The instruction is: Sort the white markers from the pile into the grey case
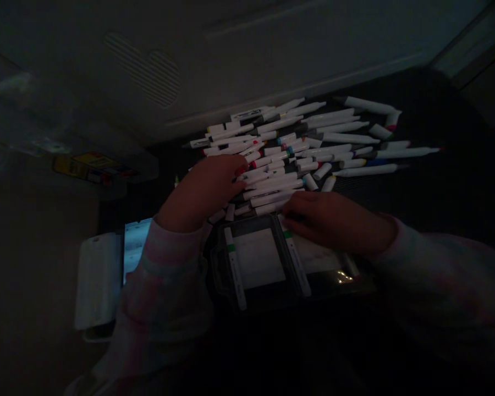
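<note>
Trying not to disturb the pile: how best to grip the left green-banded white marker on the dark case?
Pinch the white green-banded marker mid-barrel from above, fingers either side. It lies flat on the dark plastic case, apart from the second marker, so both long sides seem free.

Marker pile (297,148) behind case (259,294) (two inside)

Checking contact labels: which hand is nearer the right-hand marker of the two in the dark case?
Right. The right hand rests at that marker, on its top end; the left hand lies on the marker pile, beyond the case.
</note>
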Demonstrator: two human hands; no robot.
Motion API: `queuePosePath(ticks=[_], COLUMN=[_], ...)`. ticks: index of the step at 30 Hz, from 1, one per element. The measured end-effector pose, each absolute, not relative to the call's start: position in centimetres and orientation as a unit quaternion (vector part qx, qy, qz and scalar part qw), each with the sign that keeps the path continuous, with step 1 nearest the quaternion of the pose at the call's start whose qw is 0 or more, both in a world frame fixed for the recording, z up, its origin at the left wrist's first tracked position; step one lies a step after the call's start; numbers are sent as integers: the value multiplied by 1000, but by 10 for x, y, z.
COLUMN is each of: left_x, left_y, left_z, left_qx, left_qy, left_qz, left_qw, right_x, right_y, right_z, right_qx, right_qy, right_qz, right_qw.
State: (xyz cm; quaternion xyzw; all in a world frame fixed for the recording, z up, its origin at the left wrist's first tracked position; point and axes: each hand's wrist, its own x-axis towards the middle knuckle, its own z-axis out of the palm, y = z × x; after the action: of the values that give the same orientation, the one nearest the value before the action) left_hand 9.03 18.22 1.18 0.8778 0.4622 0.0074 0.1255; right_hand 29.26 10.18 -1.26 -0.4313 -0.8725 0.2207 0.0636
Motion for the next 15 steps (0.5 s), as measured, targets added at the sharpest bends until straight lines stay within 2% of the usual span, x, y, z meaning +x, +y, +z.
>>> queuePosePath(ticks=[8, 15], left_x=[75, 53], left_y=[130, 54], left_z=[31, -11], left_qx=[858, 814], left_qy=[505, 562], left_qz=[22, 113], left_qw=[97, 99], right_x=[289, 287], right_y=[94, 92], right_z=[-16, -10], right_qx=[-427, -461], right_qy=[-887, -850], right_qz=[170, 238], right_qw=[55, 85])
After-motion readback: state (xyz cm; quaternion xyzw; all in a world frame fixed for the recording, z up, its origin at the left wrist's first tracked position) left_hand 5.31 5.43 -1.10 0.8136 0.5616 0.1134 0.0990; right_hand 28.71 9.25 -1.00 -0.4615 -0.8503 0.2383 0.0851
